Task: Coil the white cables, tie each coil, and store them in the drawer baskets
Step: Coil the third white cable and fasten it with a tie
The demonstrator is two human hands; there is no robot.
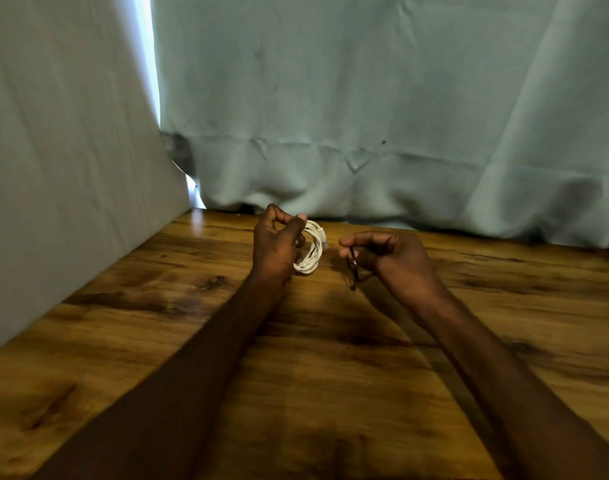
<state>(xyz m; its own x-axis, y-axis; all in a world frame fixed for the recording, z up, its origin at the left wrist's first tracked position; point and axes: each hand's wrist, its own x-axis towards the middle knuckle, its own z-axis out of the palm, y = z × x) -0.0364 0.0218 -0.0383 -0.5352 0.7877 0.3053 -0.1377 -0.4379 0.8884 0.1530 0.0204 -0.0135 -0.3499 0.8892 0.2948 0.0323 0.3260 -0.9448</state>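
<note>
Coiling of one white cable (311, 245) appears complete: the cable sits wound into a compact ring of several loops, held above the wooden table (330, 358) near its far edge, at roughly 12 o'clock from the camera. The left hand (277, 244) grips the coil, fingers curled round its loops and the thumb pressed across the top. A white connector end shows at the coil's 2 o'clock side.

The right hand (387, 252) sits just beside the coil, at its 3 o'clock, not touching it. Its thumb and forefinger pinch a thin dark strip, judged to be the tie (354, 268), which hangs down from the fingertips toward the table. The remaining fingers are curled inward.

Status, as a judgement: the step in hand is the tying of this coil. The tie is not yet wrapped round the loops, so the coil is held together only by the left hand's grip. Storage remains outstanding; neither drawer nor baskets appear in view, and no other cables are visible. Pale cloth (365, 116) hangs behind the table from 9 o'clock through 3 o'clock.
</note>
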